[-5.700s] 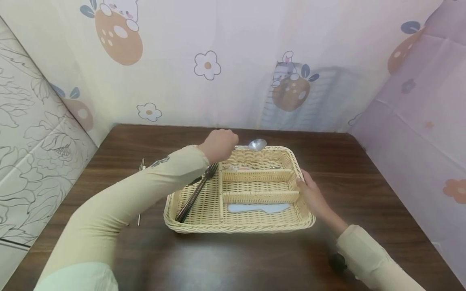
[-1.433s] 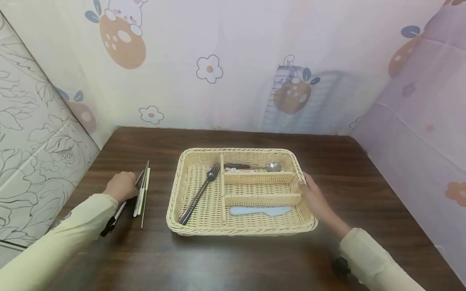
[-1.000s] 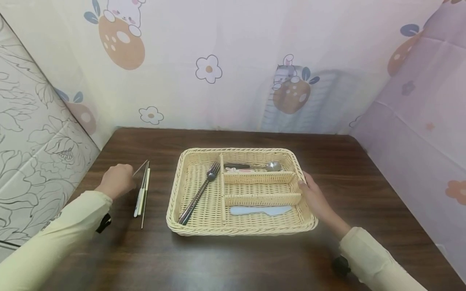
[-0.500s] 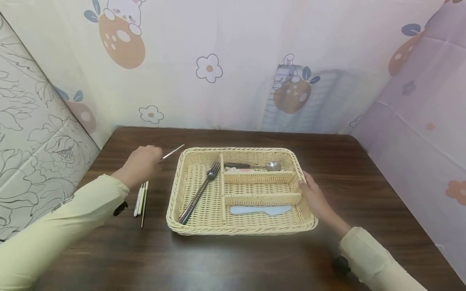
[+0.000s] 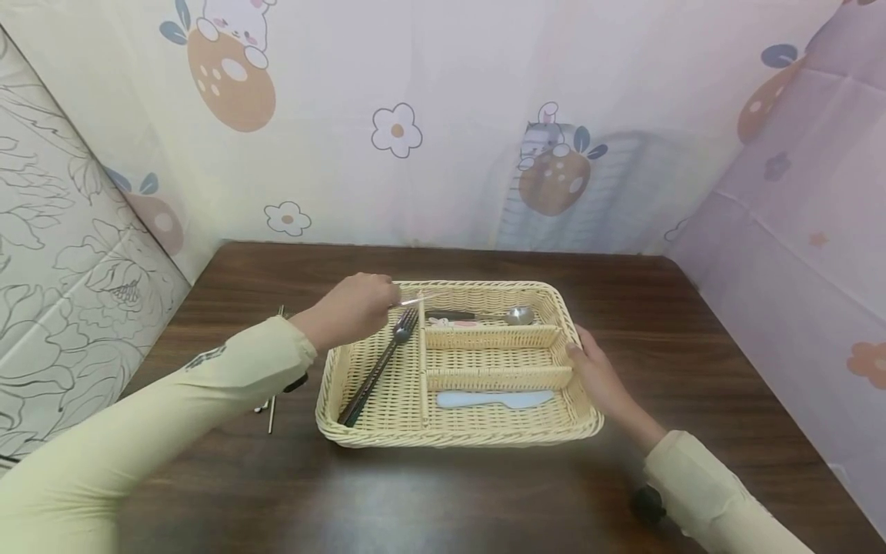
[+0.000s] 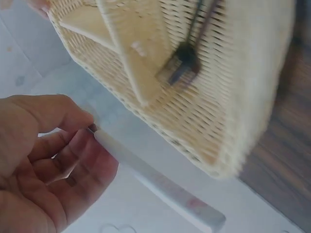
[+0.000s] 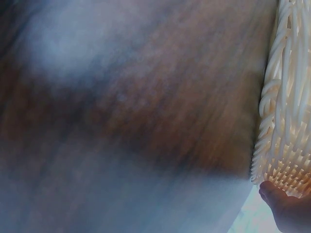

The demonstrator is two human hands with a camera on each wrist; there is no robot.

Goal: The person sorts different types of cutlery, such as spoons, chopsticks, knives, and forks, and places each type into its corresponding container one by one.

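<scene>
My left hand (image 5: 356,308) pinches white-handled chopsticks (image 6: 158,178) between thumb and fingers, above the far left part of a wicker basket (image 5: 457,439). Their thin metal ends point right, over the divider in the head view. My right hand (image 5: 595,373) grips the basket's right rim, thumb on top. Dark forks (image 5: 381,365) lie slanted in the left compartment. A spoon (image 5: 519,316) with a dark handle is in the back right compartment, beside a pink-and-white handle (image 5: 453,324). The front right compartment holds a pale blue knife (image 5: 494,400).
More chopsticks (image 5: 272,412) lie on the dark wooden table (image 5: 415,500) left of the basket, partly hidden under my left forearm. Patterned cloth walls (image 5: 457,185) stand behind and at both sides. The middle right compartment (image 5: 494,357) shows bare wicker.
The spoon was set down in the back right compartment. My left hand then took chopsticks from the table at left and carried them right, over the basket. My right hand stays at the rim.
</scene>
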